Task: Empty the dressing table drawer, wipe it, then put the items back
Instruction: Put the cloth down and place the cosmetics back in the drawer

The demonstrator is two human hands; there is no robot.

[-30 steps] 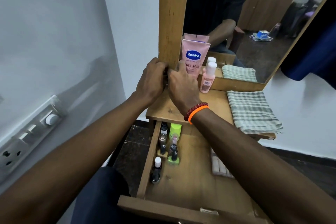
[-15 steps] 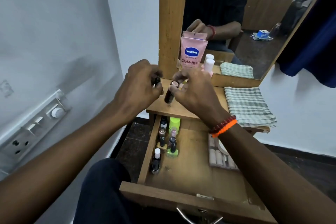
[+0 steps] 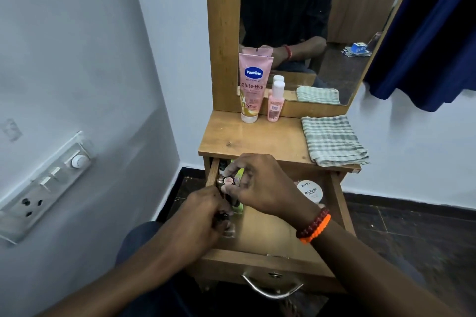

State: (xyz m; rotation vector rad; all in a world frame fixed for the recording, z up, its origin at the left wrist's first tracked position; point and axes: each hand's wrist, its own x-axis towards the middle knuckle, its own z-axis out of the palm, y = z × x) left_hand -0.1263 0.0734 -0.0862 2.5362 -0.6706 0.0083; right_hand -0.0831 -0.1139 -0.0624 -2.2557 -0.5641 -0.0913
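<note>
The wooden drawer (image 3: pixel 268 260) is pulled out under the dressing table top (image 3: pixel 252 139). Both hands are over its left side. My right hand (image 3: pixel 260 185) pinches a small dark lipstick tube (image 3: pixel 228 180) by its round pink-labelled end. My left hand (image 3: pixel 206 216) is closed on a small dark bottle (image 3: pixel 223 215) just below it. Green bottles (image 3: pixel 238 207) and other small bottles lie along the drawer's left wall, mostly hidden by my hands. A white round nail polish remover tub (image 3: pixel 310 190) sits at the drawer's right.
A pink Vaseline tube (image 3: pixel 253 87) and a small pink bottle (image 3: pixel 275 103) stand against the mirror (image 3: pixel 309 28). A folded checked cloth (image 3: pixel 332 140) lies on the table top's right. A switchboard (image 3: pixel 46 183) is on the left wall. The drawer handle (image 3: pixel 270 288) faces me.
Both hands came down from the table top's back to the drawer's left side, carrying the small tubes. The view pulled back and tilted down.
</note>
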